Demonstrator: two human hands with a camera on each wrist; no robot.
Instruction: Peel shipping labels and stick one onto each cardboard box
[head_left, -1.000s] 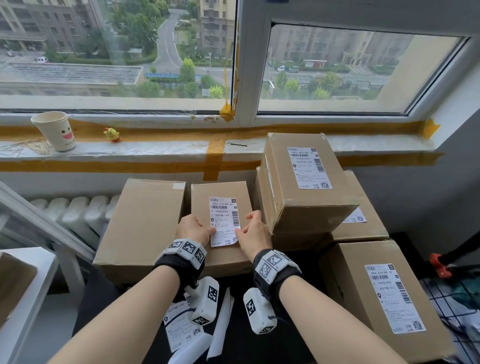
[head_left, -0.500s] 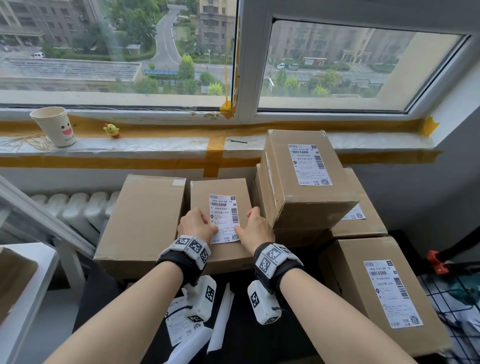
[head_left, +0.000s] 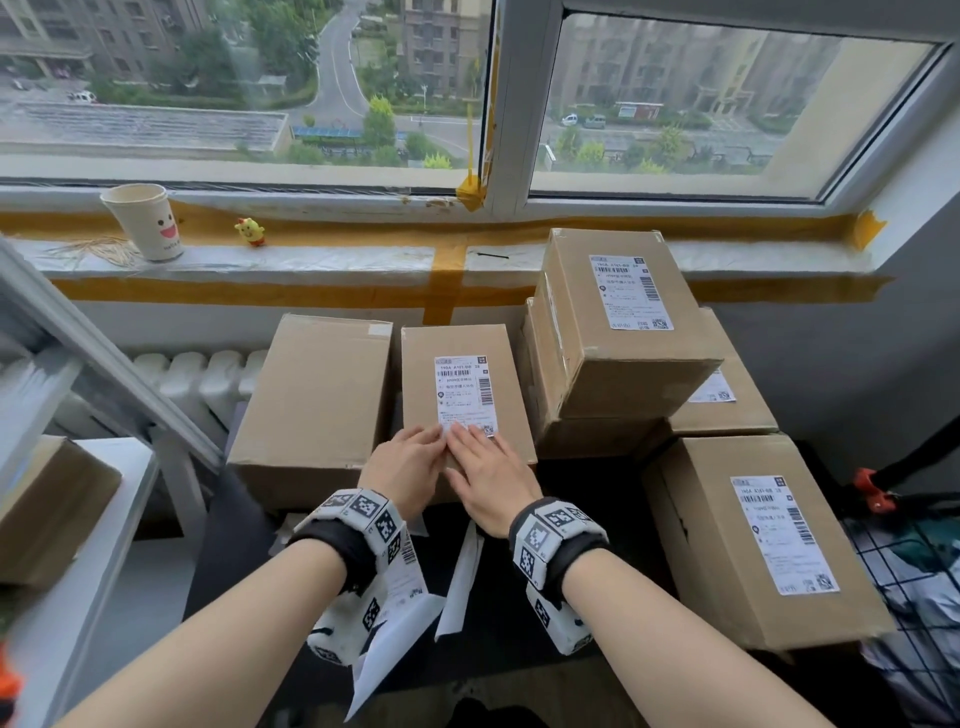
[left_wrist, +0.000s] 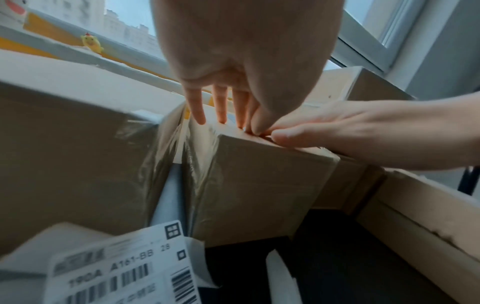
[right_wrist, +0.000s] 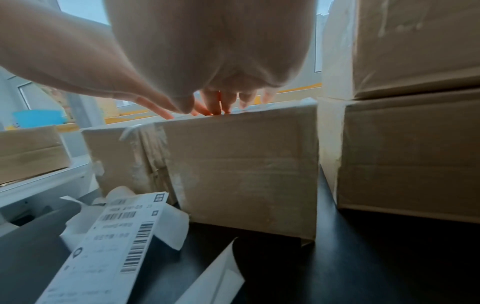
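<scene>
Shipping label (head_left: 466, 393) sat flat on top of the middle box (head_left: 457, 343), and both the left hand (head_left: 405, 470) and right hand (head_left: 491, 480) had straight fingers together pressing its near edge, probably so that end sticks down properly

Our right hand (right_wrist: 207, 67) presses straight fingers (right_wrist: 215, 107) on the box (right_wrist: 241, 174) top's near edge, left hand (right_wrist: 78, 67) touching alongside; loose labels (right_wrist: 111, 242) lie below.
</scene>
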